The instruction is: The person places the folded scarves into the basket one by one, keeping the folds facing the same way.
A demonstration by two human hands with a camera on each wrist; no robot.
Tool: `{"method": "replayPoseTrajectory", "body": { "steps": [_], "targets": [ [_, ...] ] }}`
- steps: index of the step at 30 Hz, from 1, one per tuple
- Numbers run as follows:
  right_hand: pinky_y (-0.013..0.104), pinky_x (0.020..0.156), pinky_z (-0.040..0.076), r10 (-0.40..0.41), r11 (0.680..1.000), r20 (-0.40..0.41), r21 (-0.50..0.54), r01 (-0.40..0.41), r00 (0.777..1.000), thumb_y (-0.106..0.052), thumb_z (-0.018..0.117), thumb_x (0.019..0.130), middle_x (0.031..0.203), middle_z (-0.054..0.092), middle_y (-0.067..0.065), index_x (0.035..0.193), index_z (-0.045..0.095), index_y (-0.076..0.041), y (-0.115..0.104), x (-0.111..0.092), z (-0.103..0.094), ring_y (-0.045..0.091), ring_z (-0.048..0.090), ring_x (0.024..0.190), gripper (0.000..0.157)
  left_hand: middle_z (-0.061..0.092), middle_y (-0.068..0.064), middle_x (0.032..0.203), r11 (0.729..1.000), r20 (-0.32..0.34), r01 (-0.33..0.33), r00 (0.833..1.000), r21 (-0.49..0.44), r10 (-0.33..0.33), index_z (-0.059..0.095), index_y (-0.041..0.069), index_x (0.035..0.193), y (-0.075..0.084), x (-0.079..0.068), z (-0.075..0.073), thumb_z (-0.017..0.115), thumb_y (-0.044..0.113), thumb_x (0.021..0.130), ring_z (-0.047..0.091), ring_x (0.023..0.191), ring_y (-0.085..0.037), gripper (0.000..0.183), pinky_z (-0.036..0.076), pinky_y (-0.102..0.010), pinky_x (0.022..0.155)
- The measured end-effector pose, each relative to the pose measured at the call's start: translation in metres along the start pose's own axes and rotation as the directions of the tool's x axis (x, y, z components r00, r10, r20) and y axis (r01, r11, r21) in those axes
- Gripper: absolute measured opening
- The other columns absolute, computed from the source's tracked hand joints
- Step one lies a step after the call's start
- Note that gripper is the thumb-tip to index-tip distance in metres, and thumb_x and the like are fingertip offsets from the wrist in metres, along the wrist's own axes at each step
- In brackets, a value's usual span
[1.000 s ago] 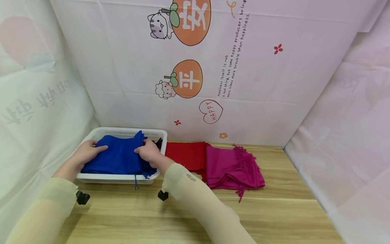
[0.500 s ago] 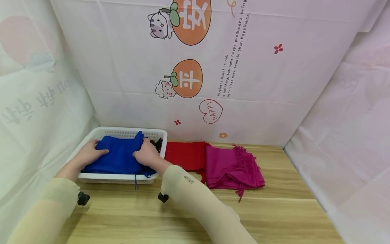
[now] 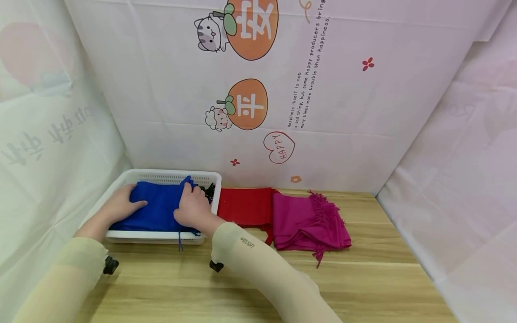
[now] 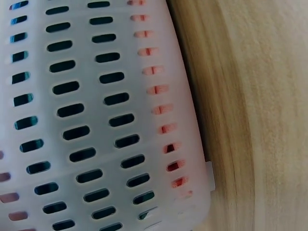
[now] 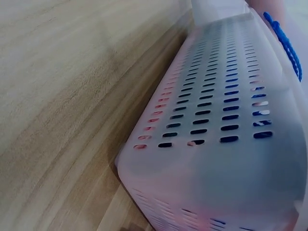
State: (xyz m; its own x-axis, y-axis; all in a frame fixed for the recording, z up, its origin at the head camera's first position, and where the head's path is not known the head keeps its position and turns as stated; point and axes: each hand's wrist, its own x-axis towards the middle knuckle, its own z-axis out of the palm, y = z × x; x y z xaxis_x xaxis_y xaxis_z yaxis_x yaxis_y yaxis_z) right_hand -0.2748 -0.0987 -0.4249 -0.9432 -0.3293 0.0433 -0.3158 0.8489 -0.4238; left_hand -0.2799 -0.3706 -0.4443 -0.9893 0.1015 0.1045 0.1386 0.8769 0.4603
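Note:
A folded blue scarf (image 3: 159, 206) lies in a white perforated basket (image 3: 155, 235), with a loose tassel over the front rim. My left hand (image 3: 121, 204) holds the scarf's left side, thumb on top and the other fingers partly hidden by the cloth and basket. At its right end, my right hand (image 3: 194, 207) grips the fringed edge with bent fingers; some fingertips are hidden. In the left wrist view, only the basket's slotted wall (image 4: 96, 120) and the table show. The right wrist view has the basket wall (image 5: 211, 159) and a blue tassel (image 5: 286, 43).
Right of the basket, a folded red scarf (image 3: 245, 206) lies on the wooden table (image 3: 363, 278), beside a folded magenta scarf (image 3: 303, 224) with fringe. Black fringe (image 3: 210, 190) shows inside the basket's right end. A printed white cloth wall (image 3: 343, 112) stands behind.
My left hand has shifted slightly right along the blue scarf. The right hand has turned a little and moved slightly left and down, and the scarf's raised right corner sits lower.

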Motion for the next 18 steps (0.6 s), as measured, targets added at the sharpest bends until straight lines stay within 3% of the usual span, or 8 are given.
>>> {"method": "replayPoseTrajectory", "body": {
  "steps": [4, 8, 13, 18],
  "targets": [
    [0.037, 0.12, 0.046, -0.047, 0.987, 0.012, -0.153, 0.048, 0.999, -0.039, 0.069, 0.107, 0.17, 0.042, 0.01, 0.173, 0.037, -0.017, -0.001, -0.001, 0.0, 0.024, 0.047, 0.149, 0.077, 0.033, -0.055, 0.154, 1.0, -0.006, 0.004, 1.0, 0.021, -0.004, 0.028, -0.025, 0.16, 0.0, 0.0, 0.001, 0.071, 0.028, 0.108, 0.03, 0.143, -0.074, 0.085, 0.033, -0.081, 0.115],
    [0.038, 0.125, 0.042, -0.078, 0.962, 0.05, -0.259, 0.088, 0.996, -0.055, 0.072, 0.105, 0.175, 0.036, 0.011, 0.171, 0.041, -0.018, 0.0, -0.003, -0.002, 0.027, 0.042, 0.155, 0.082, 0.033, -0.055, 0.153, 0.999, -0.002, 0.01, 1.0, 0.036, -0.01, 0.031, -0.022, 0.16, 0.0, -0.002, 0.002, 0.072, 0.03, 0.108, 0.031, 0.14, -0.072, 0.085, 0.036, -0.083, 0.112],
    [0.04, 0.127, 0.041, -0.096, 0.951, 0.108, -0.283, 0.123, 0.989, -0.072, 0.075, 0.096, 0.178, 0.033, 0.012, 0.172, 0.042, -0.02, 0.005, -0.005, -0.007, 0.028, 0.039, 0.16, 0.097, 0.032, -0.057, 0.151, 0.999, 0.009, 0.018, 1.0, 0.043, -0.018, 0.033, -0.021, 0.16, 0.002, -0.003, 0.004, 0.073, 0.032, 0.108, 0.034, 0.138, -0.071, 0.085, 0.037, -0.083, 0.11],
    [0.039, 0.128, 0.04, -0.125, 0.951, 0.121, -0.267, 0.154, 0.985, -0.075, 0.076, 0.094, 0.178, 0.035, 0.012, 0.172, 0.042, -0.02, 0.012, -0.006, -0.013, 0.027, 0.04, 0.161, 0.102, 0.034, -0.056, 0.148, 0.999, -0.006, 0.001, 1.0, 0.039, 0.0, 0.037, -0.02, 0.16, 0.005, -0.002, 0.005, 0.073, 0.031, 0.108, 0.036, 0.136, -0.069, 0.081, 0.038, -0.082, 0.109]
  ]
}}
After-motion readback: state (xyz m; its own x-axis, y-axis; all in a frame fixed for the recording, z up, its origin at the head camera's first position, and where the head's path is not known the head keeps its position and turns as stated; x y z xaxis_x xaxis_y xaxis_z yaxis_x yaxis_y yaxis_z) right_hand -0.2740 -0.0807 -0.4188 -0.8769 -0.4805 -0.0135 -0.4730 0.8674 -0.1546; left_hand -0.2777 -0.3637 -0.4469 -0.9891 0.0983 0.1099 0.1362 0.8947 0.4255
